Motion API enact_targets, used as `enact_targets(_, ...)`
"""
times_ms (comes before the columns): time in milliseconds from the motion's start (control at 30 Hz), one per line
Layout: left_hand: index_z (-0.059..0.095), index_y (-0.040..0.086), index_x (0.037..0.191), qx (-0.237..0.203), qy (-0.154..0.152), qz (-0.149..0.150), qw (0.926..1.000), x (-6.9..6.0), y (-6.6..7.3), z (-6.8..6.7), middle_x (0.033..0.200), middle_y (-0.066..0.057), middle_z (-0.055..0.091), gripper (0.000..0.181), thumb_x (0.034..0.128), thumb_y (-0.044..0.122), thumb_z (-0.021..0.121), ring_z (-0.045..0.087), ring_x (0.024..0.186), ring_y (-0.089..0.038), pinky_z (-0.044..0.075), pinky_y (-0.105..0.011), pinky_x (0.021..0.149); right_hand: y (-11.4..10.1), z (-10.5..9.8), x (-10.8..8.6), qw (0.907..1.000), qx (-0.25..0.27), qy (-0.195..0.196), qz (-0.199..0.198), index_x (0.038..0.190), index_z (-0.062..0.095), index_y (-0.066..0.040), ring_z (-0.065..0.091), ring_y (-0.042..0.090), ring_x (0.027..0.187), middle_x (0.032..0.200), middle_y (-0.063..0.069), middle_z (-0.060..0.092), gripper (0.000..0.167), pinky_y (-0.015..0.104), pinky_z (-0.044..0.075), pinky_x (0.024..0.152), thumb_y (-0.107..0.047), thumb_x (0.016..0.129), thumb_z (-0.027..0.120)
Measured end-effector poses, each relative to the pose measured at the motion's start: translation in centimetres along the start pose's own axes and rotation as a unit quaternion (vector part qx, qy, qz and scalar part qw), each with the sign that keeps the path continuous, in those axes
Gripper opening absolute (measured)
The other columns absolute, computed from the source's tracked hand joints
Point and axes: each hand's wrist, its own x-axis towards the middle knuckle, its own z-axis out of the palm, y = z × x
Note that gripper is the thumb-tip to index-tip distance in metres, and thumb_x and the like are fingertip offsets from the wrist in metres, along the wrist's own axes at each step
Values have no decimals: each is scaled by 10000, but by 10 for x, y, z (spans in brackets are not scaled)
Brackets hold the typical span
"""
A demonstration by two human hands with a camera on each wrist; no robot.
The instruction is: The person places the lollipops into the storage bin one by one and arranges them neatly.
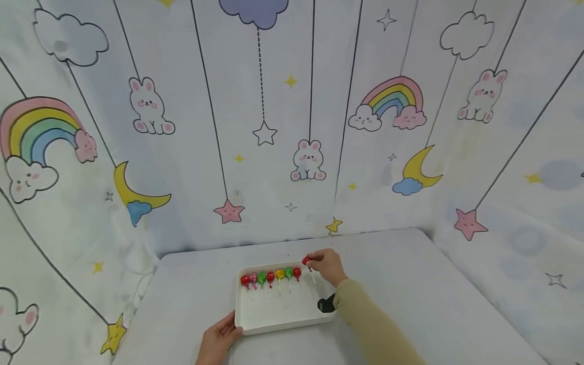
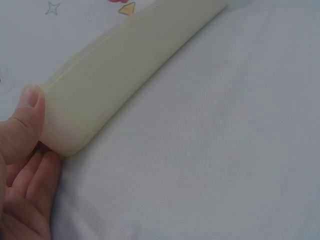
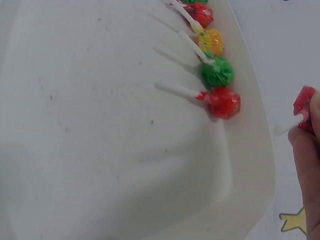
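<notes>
A white tray [image 1: 284, 309] lies on the table, with a row of wrapped lollipops along its far side: red, pink, green and yellow heads, white sticks toward the near side. My left hand [image 1: 218, 336] holds the tray's near left corner; in the left wrist view the thumb [image 2: 31, 107] lies against the tray wall [image 2: 115, 70] and the fingers curl by its lower edge. At the far right corner, my right hand [image 1: 329, 264] pinches a red lollipop [image 3: 303, 107] by its head, stick pointing down, above the rim. Beside it in the row sits another red lollipop [image 3: 224, 103].
The pale table [image 1: 392, 274] extends around the tray. Behind it rises a white backdrop [image 1: 274, 192] printed with rabbits, rainbows, stars and clouds. A black object [image 1: 326, 304] sits at the right sleeve's cuff, over the tray's right side.
</notes>
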Motion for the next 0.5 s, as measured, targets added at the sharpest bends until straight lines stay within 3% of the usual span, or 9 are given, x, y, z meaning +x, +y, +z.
enact_targets(267, 493, -156, 1415, 53, -110, 163, 9998, 1, -3, -2, 1412, -347, 543, 681, 896, 160, 800, 590, 1298, -438, 631, -287, 884, 8, 35, 2, 9964, -471, 645, 286, 1017, 792, 1, 677, 178, 778, 940, 116, 771, 143, 319, 627, 685, -39, 879, 786)
enact_targets(500, 490, -153, 1420, 93, -164, 178, 9997, 2, -4, -4, 1415, -341, 547, 700, 895, 191, 800, 598, 1291, -433, 632, -293, 885, 5, 56, 4, 9899, -932, 926, 529, 993, 751, 39, 652, 256, 849, 944, 135, 742, 105, 431, 635, 789, 10, 892, 745)
